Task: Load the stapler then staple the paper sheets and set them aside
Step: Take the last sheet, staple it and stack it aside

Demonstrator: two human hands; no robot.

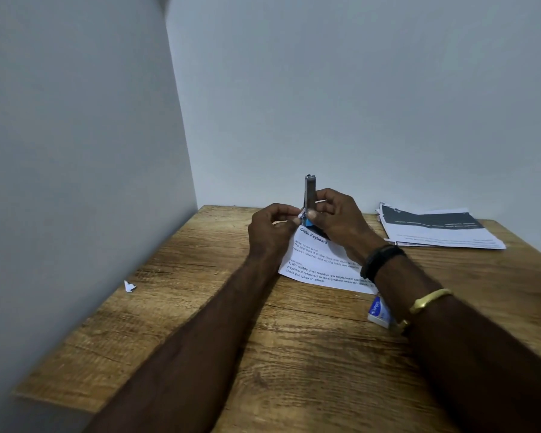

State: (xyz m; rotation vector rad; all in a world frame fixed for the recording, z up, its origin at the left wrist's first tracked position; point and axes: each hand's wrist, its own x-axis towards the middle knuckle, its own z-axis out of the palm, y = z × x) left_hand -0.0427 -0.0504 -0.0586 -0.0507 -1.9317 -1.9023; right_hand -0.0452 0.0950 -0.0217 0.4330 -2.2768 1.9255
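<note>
Stapler [310, 192] gripped upright in right hand [334, 217]; left hand [269, 226] just beside its base, pinching small white piece [300, 214].

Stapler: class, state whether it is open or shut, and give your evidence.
Open: the stapler has its metal arm standing upright, swung away from the blue base, which the right hand grips.

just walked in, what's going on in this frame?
A person at a wooden table seems to be loading a stapler. The right hand grips the stapler, whose metal arm is swung open and points up. The left hand pinches a small white piece at the stapler's base; I cannot tell whether it is staples. A printed sheet lies under the hands, a paper stack sits back right, and a small blue-white box lies by the right forearm.
</note>
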